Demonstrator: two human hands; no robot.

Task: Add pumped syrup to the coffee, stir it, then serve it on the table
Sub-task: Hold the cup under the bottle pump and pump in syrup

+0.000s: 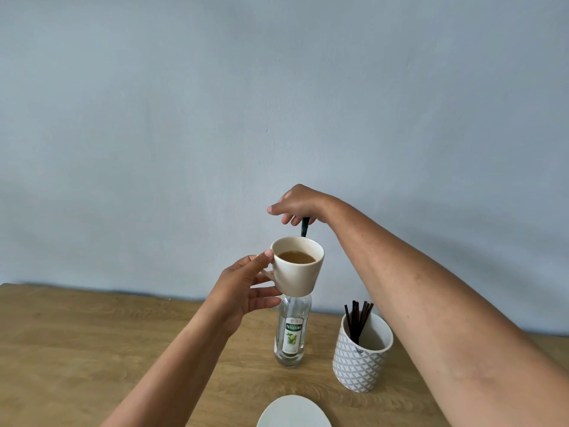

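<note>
My left hand (246, 288) holds a cream cup (300, 277) by its handle, lifted in front of the syrup bottle's neck. Brown coffee (296, 257) fills the cup about halfway. The clear syrup bottle (292, 331) with a green and white label stands on the wooden table (92, 349). Its dark pump (304, 227) rises behind the cup's far rim. My right hand (297, 204) rests on top of the pump, fingers curled down around it. The cup hides the bottle's neck and the pump's spout.
A grey-and-white patterned pot (361, 357) with several dark stir sticks (358, 318) stands right of the bottle. A white saucer (294, 412) lies at the near edge of the view. A pale blue wall (277, 103) closes off the table's far side.
</note>
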